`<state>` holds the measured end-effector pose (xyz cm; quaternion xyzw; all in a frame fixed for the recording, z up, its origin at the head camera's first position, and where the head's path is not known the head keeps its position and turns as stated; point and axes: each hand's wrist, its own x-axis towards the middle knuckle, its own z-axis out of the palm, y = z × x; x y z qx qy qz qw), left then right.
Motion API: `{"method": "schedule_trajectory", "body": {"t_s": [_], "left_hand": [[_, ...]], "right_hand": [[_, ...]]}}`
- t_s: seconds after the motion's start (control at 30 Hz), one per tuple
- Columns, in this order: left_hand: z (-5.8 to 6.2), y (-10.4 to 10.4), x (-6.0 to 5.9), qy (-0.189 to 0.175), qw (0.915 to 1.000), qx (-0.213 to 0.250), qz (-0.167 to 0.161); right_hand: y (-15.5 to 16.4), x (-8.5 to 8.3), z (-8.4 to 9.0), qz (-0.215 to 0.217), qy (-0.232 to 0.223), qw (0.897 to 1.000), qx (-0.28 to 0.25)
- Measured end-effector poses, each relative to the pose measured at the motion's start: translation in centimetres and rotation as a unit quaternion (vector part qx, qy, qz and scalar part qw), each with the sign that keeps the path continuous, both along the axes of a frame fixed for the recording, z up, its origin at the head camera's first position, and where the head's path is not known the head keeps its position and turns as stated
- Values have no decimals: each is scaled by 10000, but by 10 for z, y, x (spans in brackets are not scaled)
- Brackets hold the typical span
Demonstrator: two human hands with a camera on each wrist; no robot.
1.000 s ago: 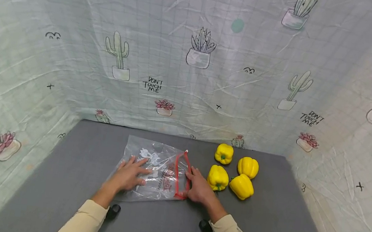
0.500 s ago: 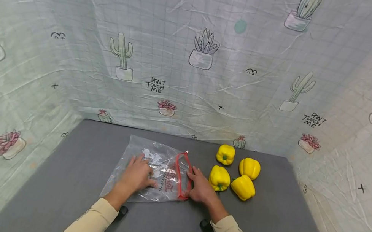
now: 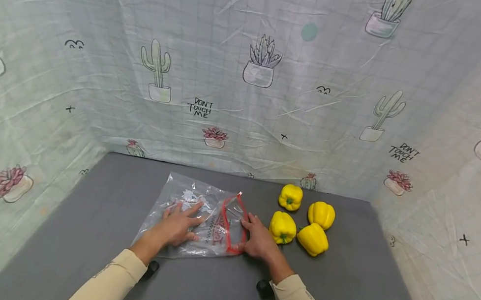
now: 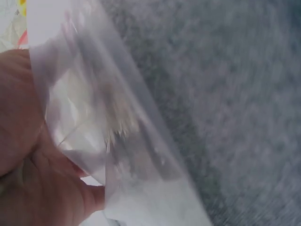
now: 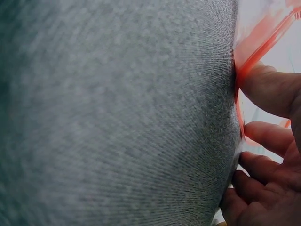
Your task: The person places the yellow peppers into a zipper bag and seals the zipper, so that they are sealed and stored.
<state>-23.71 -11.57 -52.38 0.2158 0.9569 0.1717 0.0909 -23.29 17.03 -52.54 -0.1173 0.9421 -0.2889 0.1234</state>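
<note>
Handling a clear plastic zip bag (image 3: 212, 216), laid roughly flat on a grey table (image 3: 368, 283) with its red zip trim (image 3: 227, 225) toward 3 o'clock. Resting the left hand (image 3: 177, 227) on the film with fingers spread wide, gripping nothing. Touching the trim with the right hand (image 3: 259, 238) at the bag's 3 o'clock edge, holding thumb and index finger apart; not showing clearly whether pinching the film. Judging progress, apparently being at an early stage: having the bag laid out and its mouth seemingly parted, but showing no contents. Leaving four yellow bell peppers (image 3: 321, 213) outside, lying toward 3 o'clock beyond the right hand, gripping none.
</note>
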Motion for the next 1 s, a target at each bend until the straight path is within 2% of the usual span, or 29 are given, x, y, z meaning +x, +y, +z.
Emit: {"method": "schedule_trajectory", "body": {"t_s": [0.1, 0.17, 0.23, 0.33, 0.43, 0.63, 0.87, 1.0], "left_hand": [[2, 0, 0, -150, 9996, -181, 134], [5, 4, -1, -59, 9991, -349, 217], [7, 11, -4, 194, 9979, -521, 339], [10, 24, -7, 860, 9928, -780, 294], [10, 35, -8, 1094, 9911, -741, 164], [10, 47, -6, 723, 9961, -509, 18], [19, 63, -10, 327, 9953, -907, -77], [21, 69, -12, 245, 9935, -1108, -29]], "right_hand": [[-1, 0, -1, -1, -57, 10000, 35], [-1, 0, -1, -20, -64, 10000, 58], [0, -1, -1, -28, -60, 10000, 70], [1, -2, -1, -54, -50, 10000, 65], [1, -3, -1, -97, -91, 9999, 37], [1, -3, -2, -82, -101, 9999, 0], [1, -2, -1, -108, -13, 9999, 96], [-4, -1, 0, -6, 62, 10000, 55]]}}
